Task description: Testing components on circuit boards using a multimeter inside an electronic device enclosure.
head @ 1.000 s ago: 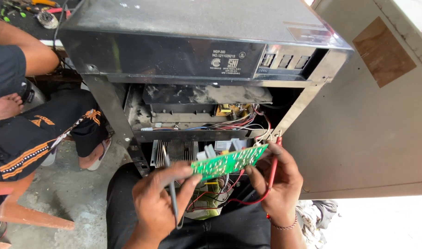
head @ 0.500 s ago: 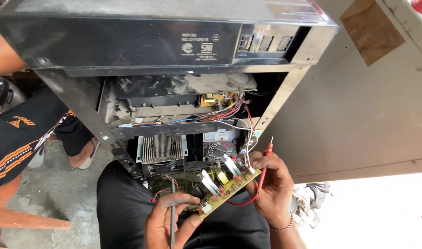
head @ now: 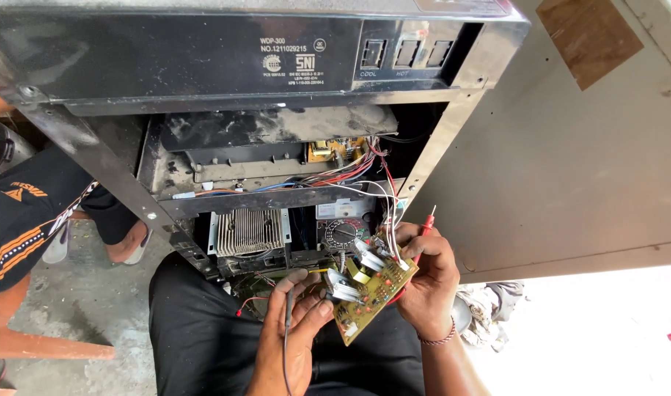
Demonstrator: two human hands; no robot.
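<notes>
Concrete floor (head: 49, 293), grey and stained, fills the lower left, where another person sits in black shorts with orange stripes (head: 27, 220), a sandalled foot (head: 126, 246) just beside a metal cabinet. That black cabinet (head: 203, 66) lies open at the back, showing a finned silver heat sink (head: 249, 231) in its lower bay and a bundle of red, white and blue wires (head: 350, 176) running down from a small board above. Below the heat sink the left hand (head: 299, 323) is curled around a black meter probe (head: 289, 312), thumb and fingers pinching it, its tip close to the lower edge of a circuit board (head: 372, 290). This yellowish board, studded with white and yellow parts, is tilted on edge over the person's lap in black trousers (head: 196, 337), still joined to the cabinet by white wires. A multimeter dial (head: 343, 233) shows just behind it. On the right, the right hand (head: 427, 282) grips the board's far edge and pins a red probe (head: 423, 235) under the fingers. A beige panel (head: 570, 147) rises to the right.
</notes>
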